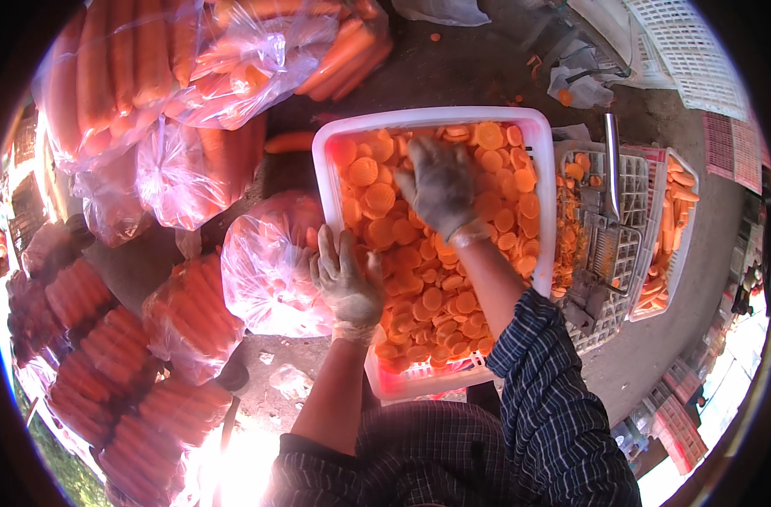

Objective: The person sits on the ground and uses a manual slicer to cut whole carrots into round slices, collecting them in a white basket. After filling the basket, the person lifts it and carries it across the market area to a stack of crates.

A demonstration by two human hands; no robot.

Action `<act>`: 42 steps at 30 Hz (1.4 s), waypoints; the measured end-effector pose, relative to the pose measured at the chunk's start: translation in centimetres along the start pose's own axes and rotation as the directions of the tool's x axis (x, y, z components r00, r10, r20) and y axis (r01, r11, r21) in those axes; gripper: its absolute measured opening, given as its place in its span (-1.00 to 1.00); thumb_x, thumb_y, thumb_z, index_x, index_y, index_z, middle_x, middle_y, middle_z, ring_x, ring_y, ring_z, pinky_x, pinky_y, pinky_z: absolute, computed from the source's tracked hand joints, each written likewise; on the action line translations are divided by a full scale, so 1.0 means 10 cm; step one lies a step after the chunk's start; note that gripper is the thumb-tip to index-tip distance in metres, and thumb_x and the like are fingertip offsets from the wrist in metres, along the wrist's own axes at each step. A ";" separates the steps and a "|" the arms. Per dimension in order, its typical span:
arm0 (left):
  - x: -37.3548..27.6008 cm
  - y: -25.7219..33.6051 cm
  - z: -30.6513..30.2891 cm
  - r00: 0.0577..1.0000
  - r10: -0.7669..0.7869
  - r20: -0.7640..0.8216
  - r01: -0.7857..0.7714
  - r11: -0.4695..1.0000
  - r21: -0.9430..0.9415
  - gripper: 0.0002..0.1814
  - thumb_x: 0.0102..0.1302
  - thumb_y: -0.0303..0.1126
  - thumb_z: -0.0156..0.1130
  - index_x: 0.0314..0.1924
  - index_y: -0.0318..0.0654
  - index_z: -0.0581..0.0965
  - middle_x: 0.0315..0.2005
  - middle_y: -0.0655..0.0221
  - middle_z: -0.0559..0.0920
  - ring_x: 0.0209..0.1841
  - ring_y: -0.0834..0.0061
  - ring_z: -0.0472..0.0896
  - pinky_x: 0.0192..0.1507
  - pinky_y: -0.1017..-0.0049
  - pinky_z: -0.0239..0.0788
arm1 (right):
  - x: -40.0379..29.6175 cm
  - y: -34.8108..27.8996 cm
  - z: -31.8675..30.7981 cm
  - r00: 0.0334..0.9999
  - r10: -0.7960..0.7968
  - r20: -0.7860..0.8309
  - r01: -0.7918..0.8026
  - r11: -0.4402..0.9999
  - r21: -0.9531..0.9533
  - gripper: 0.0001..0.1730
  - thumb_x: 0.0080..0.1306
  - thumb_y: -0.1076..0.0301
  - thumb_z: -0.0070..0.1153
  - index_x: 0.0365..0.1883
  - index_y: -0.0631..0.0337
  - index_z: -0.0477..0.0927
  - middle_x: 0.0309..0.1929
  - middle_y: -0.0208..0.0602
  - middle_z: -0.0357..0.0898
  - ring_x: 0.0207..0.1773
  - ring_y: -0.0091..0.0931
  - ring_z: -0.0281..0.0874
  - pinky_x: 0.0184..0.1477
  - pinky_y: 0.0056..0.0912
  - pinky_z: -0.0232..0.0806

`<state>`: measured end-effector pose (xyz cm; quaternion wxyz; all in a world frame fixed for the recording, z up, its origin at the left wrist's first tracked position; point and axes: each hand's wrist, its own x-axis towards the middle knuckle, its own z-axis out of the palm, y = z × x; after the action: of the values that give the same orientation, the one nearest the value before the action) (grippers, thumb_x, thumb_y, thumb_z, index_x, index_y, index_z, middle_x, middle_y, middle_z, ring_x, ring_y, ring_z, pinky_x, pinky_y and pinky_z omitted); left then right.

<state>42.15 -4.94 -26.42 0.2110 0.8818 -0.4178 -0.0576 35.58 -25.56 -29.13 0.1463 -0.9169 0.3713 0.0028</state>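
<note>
A white plastic crate [549,190] full of crinkle-edged carrot slices [445,298] stands before me. My right hand [442,180], in a thin dirty glove, lies on the slices towards the far side. Its fingertips point away from me among them, and what may be under the palm is hidden. At the crate's left side is my left hand [350,275], also gloved. Its fingers are spread, next to the rim and a clear plastic bag of carrots [274,269], and nothing shows in its grasp.
Bulging bags of whole carrots [128,70] crowd the left and far left. Right of the crate stands a metal cutter with a long lever handle [611,168] on a white grid rack [632,168]. Beyond it is a crate of carrot pieces [670,222]. White baskets [689,51] stand far right.
</note>
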 end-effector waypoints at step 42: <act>-0.01 -0.10 0.12 0.992 0.069 -0.107 -0.077 0.995 -0.066 -0.62 0.36 -0.16 0.15 0.08 -0.20 0.50 0.21 -0.12 0.42 0.04 -0.17 0.45 0.11 0.04 0.25 | -1.80 -0.83 0.00 0.998 -0.025 -0.062 0.043 0.950 0.310 -0.39 0.24 0.09 0.12 0.24 0.15 0.46 0.33 -0.18 0.36 0.43 -0.18 0.20 0.47 0.17 -0.06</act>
<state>42.42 -4.68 -27.92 0.2654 0.8597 -0.4360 -0.0181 28.20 -7.72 -24.85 0.2782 -0.8883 0.3554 -0.0845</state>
